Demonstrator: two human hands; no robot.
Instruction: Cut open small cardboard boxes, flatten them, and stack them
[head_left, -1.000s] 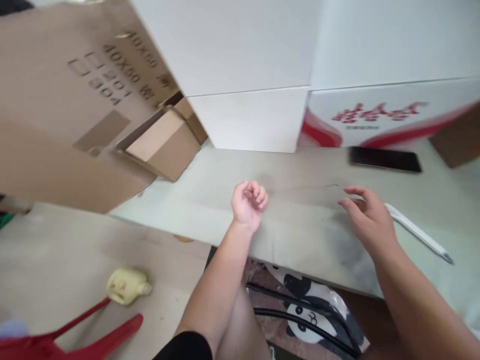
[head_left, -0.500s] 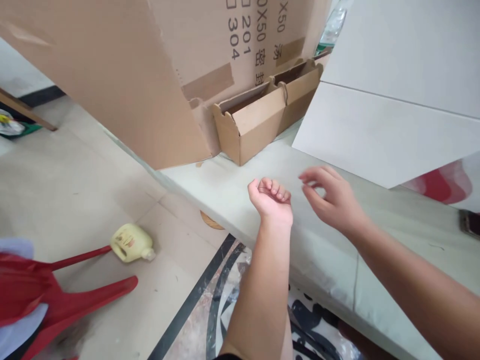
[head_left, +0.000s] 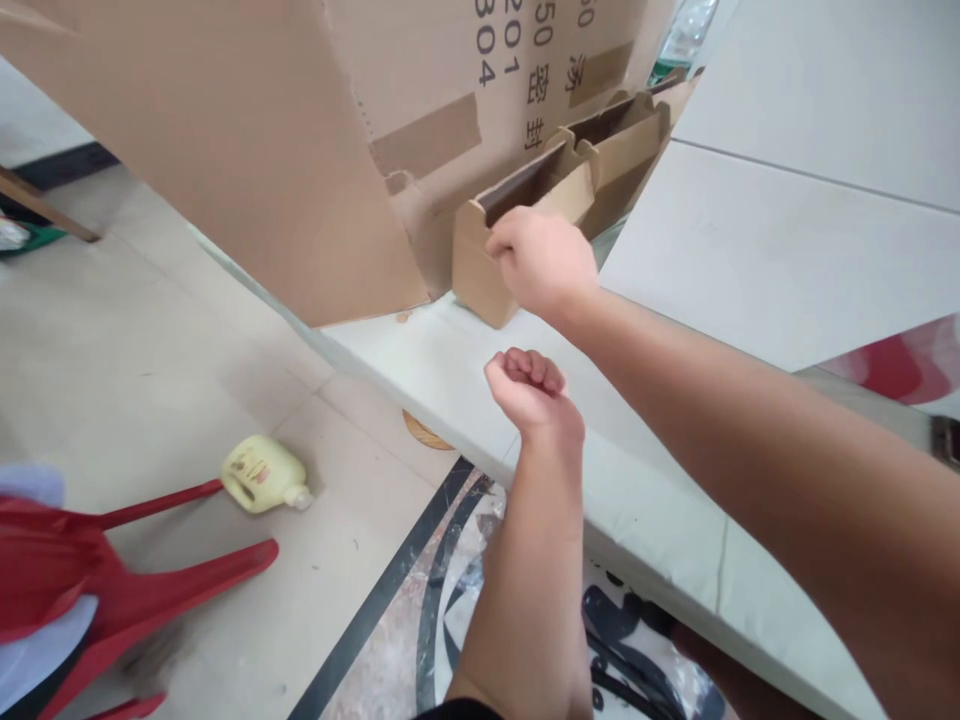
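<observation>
Low on the white-covered table is my left hand [head_left: 527, 390], palm up with its fingers curled in. Whatever it holds, if anything, is hidden inside the fingers. My right hand [head_left: 546, 258] is closed at the near end of an open cardboard box [head_left: 480, 265], its fingers bent over the top edge and corner. The hand covers much of the box's front side, so the exact grip is partly hidden. Behind it stands a second open cardboard box [head_left: 626, 160] in line, with a dark interior.
A large printed carton [head_left: 262, 180] rises behind and left of the boxes. White panels [head_left: 787, 240] lie on the right, near a dark phone-like object [head_left: 946, 440]. A plastic bottle [head_left: 684, 40] stands behind. On the floor are a yellow jug [head_left: 262, 475] and a red stool [head_left: 150, 580].
My right hand has moved left and forward from above the table to the nearer cardboard box. My left hand stays almost in place, still curled. The view has shifted slightly.
</observation>
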